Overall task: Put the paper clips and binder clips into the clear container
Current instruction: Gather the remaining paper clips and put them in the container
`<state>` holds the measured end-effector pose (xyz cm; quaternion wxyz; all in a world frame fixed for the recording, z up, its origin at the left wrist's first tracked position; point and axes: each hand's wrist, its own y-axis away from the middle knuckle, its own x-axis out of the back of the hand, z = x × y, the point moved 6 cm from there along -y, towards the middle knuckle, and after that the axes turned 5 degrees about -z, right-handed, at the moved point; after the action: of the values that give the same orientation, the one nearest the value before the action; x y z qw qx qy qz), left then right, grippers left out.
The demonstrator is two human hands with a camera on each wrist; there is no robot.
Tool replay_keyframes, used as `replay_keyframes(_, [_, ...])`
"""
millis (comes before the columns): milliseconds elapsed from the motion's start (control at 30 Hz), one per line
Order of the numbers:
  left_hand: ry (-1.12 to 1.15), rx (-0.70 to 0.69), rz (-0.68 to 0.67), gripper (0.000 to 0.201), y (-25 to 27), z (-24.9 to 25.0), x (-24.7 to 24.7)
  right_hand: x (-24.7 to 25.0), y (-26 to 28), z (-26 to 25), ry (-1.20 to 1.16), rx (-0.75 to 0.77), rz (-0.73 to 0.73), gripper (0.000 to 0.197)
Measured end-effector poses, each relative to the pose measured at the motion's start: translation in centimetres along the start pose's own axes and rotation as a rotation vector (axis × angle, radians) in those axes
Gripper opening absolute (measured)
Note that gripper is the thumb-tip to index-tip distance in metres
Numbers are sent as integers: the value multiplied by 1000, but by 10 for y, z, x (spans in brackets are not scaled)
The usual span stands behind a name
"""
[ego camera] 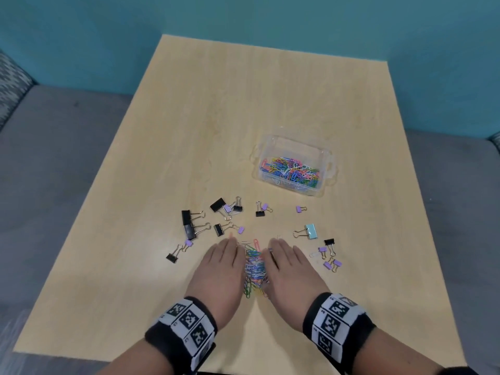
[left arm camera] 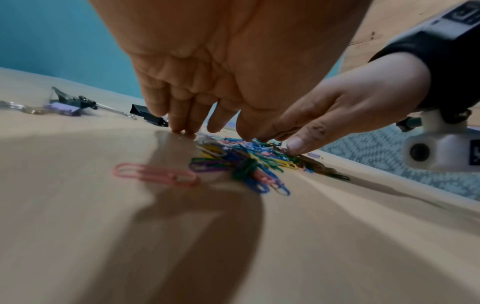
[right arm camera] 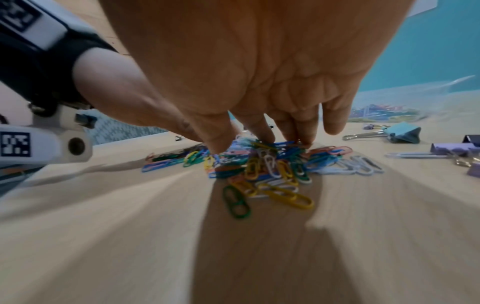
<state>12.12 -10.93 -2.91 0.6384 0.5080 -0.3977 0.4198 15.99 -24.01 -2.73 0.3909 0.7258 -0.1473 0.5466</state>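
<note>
A heap of glossy coloured wire paper clips (ego camera: pixel 254 266) lies low in the frame's centre on the pale wood-grain table (ego camera: pixel 189 131); the left hand (ego camera: pixel 220 272) and right hand (ego camera: pixel 290 272) flank it, fingers straight (fingertips touching clips); the clear container (ego camera: pixel 328 169), part-filled, sits centre right; metal-handled binder clips (ego camera: pixel 193 223) lie scattered between.

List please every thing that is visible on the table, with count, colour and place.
table: one, light wood, under everything.
clear container: one, far right, partly filled with coloured paper clips.
paper clip pile: many, mixed colours, between the hands.
binder clips: about twenty, black and purple, scattered both sides.
blue binder clip: one, right of the pile.
left hand: fingers straight, against the pile.
right hand: same, opposite side.
</note>
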Motion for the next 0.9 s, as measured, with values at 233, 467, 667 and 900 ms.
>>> replay_keyframes(233, [-26, 9, 158, 41, -17, -14, 28, 17, 3, -5, -79, 78, 28, 61])
replay_keyframes(467, [-116, -57, 29, 46, -28, -29, 22, 60, -54, -15, 20, 168, -4, 65])
replay_keyframes(667, [-119, -34, 155, 36, -28, -46, 38, 62, -80, -25, 179, 209, -43, 52])
replay_keyframes(900, [-95, -58, 121, 34, -58, -61, 46, 61, -73, -24, 130, 220, -22, 39])
